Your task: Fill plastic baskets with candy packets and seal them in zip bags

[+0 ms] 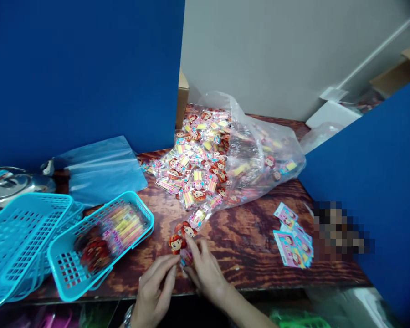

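Near the table's front edge, my left hand (157, 284) is closed, its fingertips pinching the edge of a small packet with a red-haired cartoon head (176, 244). My right hand (207, 271) grips the same packet from the other side, thumb below and fingers on top. A second cartoon-head packet (188, 228) lies against it, just beyond my right fingertips. The lower part of the held packet is partly hidden by my fingers. Further back, a heap of similar clear packets (198, 177) with yellow and pink sticks spills from a large clear plastic bag (276, 136).
On the left, a light-blue basket (141, 205) holds a row of packets, beside stacked blue baskets (34, 241) and a metal kettle (20, 184). A flat plastic bag (105, 171) lies behind. Printed cards (294, 246) lie right. Blue panels (82, 68) flank the wooden table (239, 241).
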Available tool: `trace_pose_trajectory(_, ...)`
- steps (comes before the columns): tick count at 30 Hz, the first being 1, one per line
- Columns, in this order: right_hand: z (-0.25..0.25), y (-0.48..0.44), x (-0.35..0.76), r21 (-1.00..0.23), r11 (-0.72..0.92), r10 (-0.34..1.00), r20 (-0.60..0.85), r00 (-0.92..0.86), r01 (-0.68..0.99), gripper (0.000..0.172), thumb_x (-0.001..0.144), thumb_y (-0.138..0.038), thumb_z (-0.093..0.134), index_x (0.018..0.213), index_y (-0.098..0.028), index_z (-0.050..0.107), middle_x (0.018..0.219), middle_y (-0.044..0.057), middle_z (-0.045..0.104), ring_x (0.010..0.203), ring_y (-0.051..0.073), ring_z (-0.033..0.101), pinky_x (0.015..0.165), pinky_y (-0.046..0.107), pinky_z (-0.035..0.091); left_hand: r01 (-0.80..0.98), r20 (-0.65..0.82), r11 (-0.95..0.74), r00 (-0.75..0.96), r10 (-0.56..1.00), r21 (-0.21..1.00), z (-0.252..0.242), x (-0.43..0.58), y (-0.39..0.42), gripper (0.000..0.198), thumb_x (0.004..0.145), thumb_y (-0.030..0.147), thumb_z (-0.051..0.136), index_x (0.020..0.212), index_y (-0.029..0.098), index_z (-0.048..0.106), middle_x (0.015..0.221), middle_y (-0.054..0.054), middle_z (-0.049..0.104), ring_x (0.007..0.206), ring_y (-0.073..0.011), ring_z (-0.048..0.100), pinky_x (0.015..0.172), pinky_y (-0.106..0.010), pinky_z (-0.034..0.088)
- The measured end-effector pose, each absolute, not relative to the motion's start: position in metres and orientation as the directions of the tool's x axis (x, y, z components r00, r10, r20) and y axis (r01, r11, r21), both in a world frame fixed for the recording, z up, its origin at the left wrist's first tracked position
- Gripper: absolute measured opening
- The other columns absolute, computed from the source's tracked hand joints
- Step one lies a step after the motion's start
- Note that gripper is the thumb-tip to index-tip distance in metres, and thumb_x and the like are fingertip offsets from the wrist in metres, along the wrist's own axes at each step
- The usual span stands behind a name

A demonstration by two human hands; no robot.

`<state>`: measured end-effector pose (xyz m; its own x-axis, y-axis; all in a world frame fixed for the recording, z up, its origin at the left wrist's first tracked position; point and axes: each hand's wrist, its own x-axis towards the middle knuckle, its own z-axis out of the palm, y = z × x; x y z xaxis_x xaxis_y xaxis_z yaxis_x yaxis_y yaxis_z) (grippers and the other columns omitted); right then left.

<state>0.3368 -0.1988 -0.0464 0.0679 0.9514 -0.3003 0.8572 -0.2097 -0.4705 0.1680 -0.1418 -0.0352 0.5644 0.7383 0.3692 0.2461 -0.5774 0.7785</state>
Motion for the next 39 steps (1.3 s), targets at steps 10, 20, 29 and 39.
trace_pose_trajectory(10, 0.007, -0.190, 0.403, -0.299, 0.076, 0.853, -0.475, -0.217, 0.951, 0.061, 0.072, -0.024, 0.065, 0.129, -0.021, 0.043, 0.109, 0.011, 0.061, 0.098, 0.026, 0.056, 0.084, 0.036, 0.043, 0.283, 0.173, -0.854, 0.905, 0.389, 0.437, -0.036, 0.247, -0.070, 0.031, 0.089, 0.024, 0.044, 0.116, 0.018, 0.058, 0.121, -0.011, 0.059, 0.119, -0.0296, 0.047, 0.097, -0.051, 0.040)
trace_pose_trajectory(20, -0.007, -0.155, 0.418, -0.205, 0.482, 0.820, -0.238, -0.521, 0.852, 0.029, 0.075, -0.021, 0.059, 0.103, -0.014, 0.061, 0.142, 0.016, 0.035, 0.129, 0.028, 0.032, 0.104, 0.044, 0.023, 0.183, 0.192, -0.831, 0.926, 0.326, 0.526, -0.054, 0.186, -0.087, 0.032, 0.083, 0.014, 0.047, 0.107, 0.029, 0.063, 0.128, -0.003, 0.055, 0.122, -0.0243, 0.047, 0.101, -0.046, 0.039)
trace_pose_trajectory(29, -0.004, -0.149, 0.418, -0.353, 0.258, 0.928, -0.167, -0.332, 0.899, 0.059, 0.071, -0.029, 0.067, 0.126, -0.017, 0.047, 0.100, 0.010, 0.064, 0.097, 0.025, 0.054, 0.091, 0.040, 0.037, 0.393, 0.420, -0.616, 0.479, 0.771, 0.683, -0.065, 0.180, -0.105, 0.037, 0.088, 0.022, 0.047, 0.125, 0.021, 0.047, 0.128, -0.011, 0.052, 0.118, -0.0210, 0.051, 0.099, -0.037, 0.044)
trace_pose_trajectory(39, -0.023, -0.043, 0.472, -0.945, -0.274, 0.724, -0.082, 0.685, 0.177, 0.044, 0.073, -0.051, 0.057, 0.096, -0.015, 0.057, 0.082, 0.006, 0.067, 0.071, 0.019, 0.063, 0.061, 0.028, 0.049, 0.293, 0.533, -0.738, 0.539, 0.652, 0.608, -0.092, 0.180, -0.118, 0.027, 0.086, 0.017, 0.046, 0.109, 0.022, 0.061, 0.111, -0.009, 0.064, 0.101, -0.0175, 0.063, 0.087, -0.025, 0.052)
